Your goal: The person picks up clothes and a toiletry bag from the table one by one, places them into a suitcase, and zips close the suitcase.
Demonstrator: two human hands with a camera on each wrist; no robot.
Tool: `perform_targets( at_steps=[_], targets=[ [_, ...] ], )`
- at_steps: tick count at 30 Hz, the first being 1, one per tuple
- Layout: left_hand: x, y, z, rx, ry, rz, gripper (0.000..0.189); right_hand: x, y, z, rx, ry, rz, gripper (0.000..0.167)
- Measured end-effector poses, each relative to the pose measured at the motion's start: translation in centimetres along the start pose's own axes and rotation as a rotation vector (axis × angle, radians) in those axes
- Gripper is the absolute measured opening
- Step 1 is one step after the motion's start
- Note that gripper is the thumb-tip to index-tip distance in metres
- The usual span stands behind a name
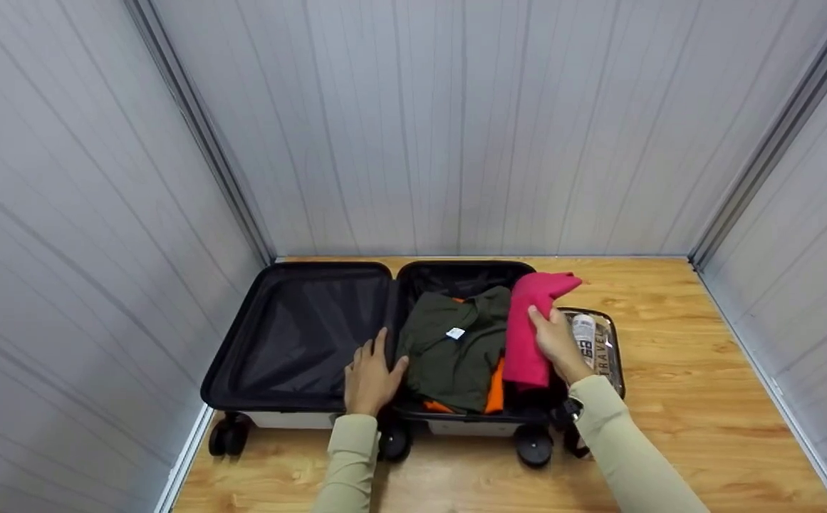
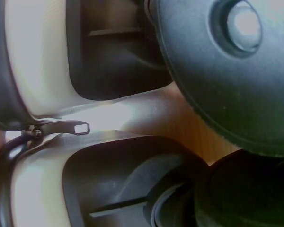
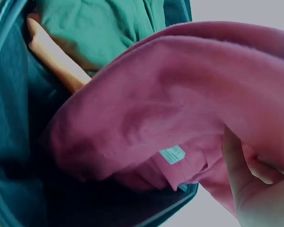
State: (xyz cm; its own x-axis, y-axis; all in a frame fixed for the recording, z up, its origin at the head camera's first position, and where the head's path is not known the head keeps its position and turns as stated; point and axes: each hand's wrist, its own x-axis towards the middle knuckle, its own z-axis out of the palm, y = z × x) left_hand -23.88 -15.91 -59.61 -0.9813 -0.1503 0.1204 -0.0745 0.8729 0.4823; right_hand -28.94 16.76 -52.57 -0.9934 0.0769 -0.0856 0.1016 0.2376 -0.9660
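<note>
My right hand [image 1: 557,345] holds a folded pink garment [image 1: 527,335] over the right side of the suitcase's right half; in the right wrist view the thumb lies on the pink cloth [image 3: 146,104], and a pale label [image 3: 173,154] shows on it. Beside it in the suitcase [image 1: 299,408] lies a dark green garment [image 1: 449,370] with a white tag, on top of an orange garment [image 1: 495,388]. My left hand [image 1: 372,381] lies with fingers extended at the middle, where the two halves meet. It is out of sight in the left wrist view.
The suitcase lies open on a wooden floor [image 1: 698,399], its left half showing dark lining [image 1: 299,335]. Black wheels [image 1: 533,446] stick out in front. A see-through travel pouch [image 1: 616,356] with a white bottle [image 1: 584,331] stands at the right. Grey panels [image 1: 420,128] enclose three sides.
</note>
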Motion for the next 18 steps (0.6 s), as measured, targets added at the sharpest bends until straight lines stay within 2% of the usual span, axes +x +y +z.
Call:
perform_targets(
  at_steps=[11,18],
  targets=[
    [-0.2,0.0,-0.1,-0.016,-0.008,-0.002,0.071,-0.2,0.4,3.6,-0.097,-0.052,-0.046,0.038],
    [-0.2,0.3,0.0,-0.023,-0.006,0.01,0.07,-0.4,1.1,4.9,-0.153,-0.101,-0.062,0.03]
  ],
)
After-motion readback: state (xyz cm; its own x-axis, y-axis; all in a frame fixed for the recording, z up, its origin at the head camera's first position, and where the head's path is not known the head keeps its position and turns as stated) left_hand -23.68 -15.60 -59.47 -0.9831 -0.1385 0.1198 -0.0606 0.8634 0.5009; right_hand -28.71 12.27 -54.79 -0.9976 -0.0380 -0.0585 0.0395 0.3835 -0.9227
